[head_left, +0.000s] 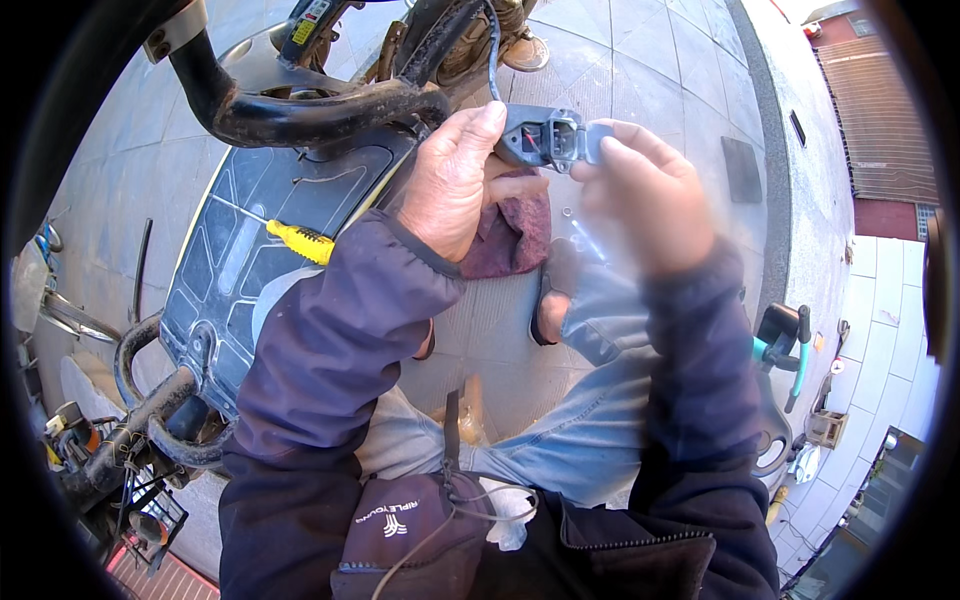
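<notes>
Socket housing (540, 138) is held in left hand (450, 170) over the paved floor (650, 60), right hand (645, 195) (rather blurred) seems pinching its flap (598, 142), probably for handling this cover, which next calls for steady support

Left grip (452, 180) clasped, right grip (648, 195) pinched

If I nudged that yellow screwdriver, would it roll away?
The screwdriver might roll a little, as its handle looks roundish, though the patterned board beneath could check it. Picked up, it would probably feel stiff, given its straight, seemingly metal shaft. It may feel handle-heavy, since the handle is much thicker than the shaft.
</notes>
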